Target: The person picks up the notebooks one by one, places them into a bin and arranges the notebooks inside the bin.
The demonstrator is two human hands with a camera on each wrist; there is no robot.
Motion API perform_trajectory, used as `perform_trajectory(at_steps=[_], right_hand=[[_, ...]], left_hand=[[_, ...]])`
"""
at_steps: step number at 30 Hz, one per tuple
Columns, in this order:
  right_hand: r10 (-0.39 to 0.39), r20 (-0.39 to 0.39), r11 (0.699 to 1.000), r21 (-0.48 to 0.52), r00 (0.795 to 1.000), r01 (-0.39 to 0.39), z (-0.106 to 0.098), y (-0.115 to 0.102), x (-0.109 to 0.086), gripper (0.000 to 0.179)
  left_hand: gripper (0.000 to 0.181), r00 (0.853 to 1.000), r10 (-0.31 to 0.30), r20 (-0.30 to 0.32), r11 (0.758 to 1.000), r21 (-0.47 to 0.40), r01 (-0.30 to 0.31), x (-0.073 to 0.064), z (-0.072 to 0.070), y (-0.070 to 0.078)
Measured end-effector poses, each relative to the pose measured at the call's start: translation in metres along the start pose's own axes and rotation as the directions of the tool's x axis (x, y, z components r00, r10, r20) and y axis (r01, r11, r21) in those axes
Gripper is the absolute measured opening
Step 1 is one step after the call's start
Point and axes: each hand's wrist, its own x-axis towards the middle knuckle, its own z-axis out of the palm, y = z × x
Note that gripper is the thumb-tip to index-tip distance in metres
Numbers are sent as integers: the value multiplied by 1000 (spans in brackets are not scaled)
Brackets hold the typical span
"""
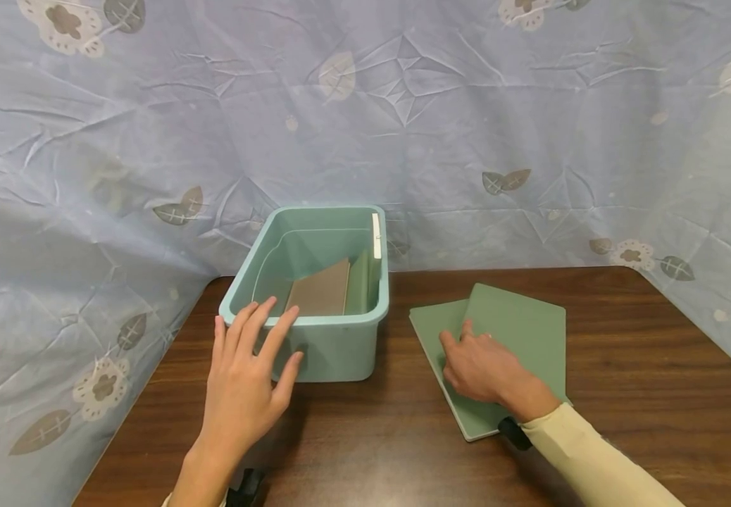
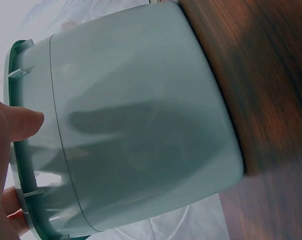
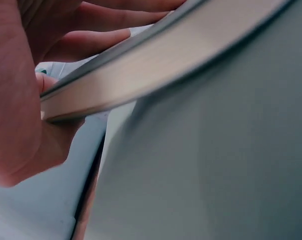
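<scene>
- Left hand [image 1: 245,387]: fingers apart at the bin's near rim; contact could not be told.
- Bin [image 1: 327,352]: held a brown book [image 1: 321,289], shown only by the head view; ribs under its rim showed only at the left wrist.
- Lower green book [image 1: 435,317]: lay on the table [image 1: 378,451].
- Right hand [image 1: 482,366]: thumb and fingers pinched the upper green book [image 1: 524,324], its pages clear only at the right wrist.

There is one left hand [image 1: 245,387] and one right hand [image 1: 482,366]. Just beyond the left hand is one bin [image 1: 340,351] with at least two books: one brown book [image 1: 321,290], one green book [image 1: 357,285]. At the right hand are two more, an upper book [image 1: 524,324] and a lower book [image 1: 432,327]. One table [image 1: 397,429] lies below.
</scene>
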Motion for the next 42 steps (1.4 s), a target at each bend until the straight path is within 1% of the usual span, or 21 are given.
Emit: perform_trajectory(at_steps=[3, 5, 11, 15, 18, 21, 24, 25, 27, 29, 32, 34, 36, 39, 42], right_hand=[[37, 31, 999, 8, 999, -38, 0, -1, 2, 26], [60, 33, 998, 15, 998, -61, 0, -2, 2, 30], [102, -2, 994, 32, 995, -102, 1, -4, 1, 35], [127, -1, 990, 58, 992, -127, -2, -4, 1, 39], [151, -9, 986, 79, 989, -149, -7, -2, 0, 36], [166, -20, 982, 92, 986, -164, -12, 0, 0, 42], [172, -36, 981, 95, 984, -168, -18, 3, -2, 55], [171, -44, 982, 94, 984, -167, -20, 4, -2, 60], [168, -66, 982, 99, 984, -161, -24, 7, -4, 62], [166, -87, 981, 116, 982, -156, -29, 11, -5, 61], [157, -105, 978, 156, 982, -140, -37, 17, -5, 53], [159, -101, 975, 174, 982, -139, -44, 22, -5, 48], [161, -82, 971, 190, 984, -143, -52, 27, -4, 47], [196, -48, 961, 208, 979, -182, -67, 33, -5, 50], [224, -38, 951, 229, 974, -209, -79, 40, -6, 50]], left_hand=[[60, 1000, -4, 4, 1000, 5, 4, 1, 0, 0], [60, 1000, -5, 6, 1000, 6, 5, 1, 0, 0], [61, 1000, -5, 10, 1000, -2, 5, 0, -1, 1], [61, 1000, -8, 17, 1000, 2, 8, 1, -1, 1], [61, 1000, -11, 18, 1000, 6, 11, 1, -2, 1], [61, 1000, -13, 20, 1000, 8, 13, 1, -2, 1], [61, 1000, -13, 19, 1000, 7, 13, 1, -2, 1], [60, 1000, -13, 20, 1000, 7, 12, 1, -2, 1], [60, 1000, -13, 22, 1000, 7, 12, 1, -2, 1], [60, 1000, -13, 23, 1000, 6, 13, 1, -3, 1], [61, 999, -15, 30, 1000, 5, 15, 2, -4, 1], [61, 999, -14, 31, 1000, 3, 14, 2, -4, 1], [61, 999, -14, 36, 1000, 4, 14, 3, -5, 1], [61, 999, -13, 37, 1000, 4, 13, 3, -6, 2], [61, 999, -12, 35, 1000, 4, 12, 3, -6, 2]])
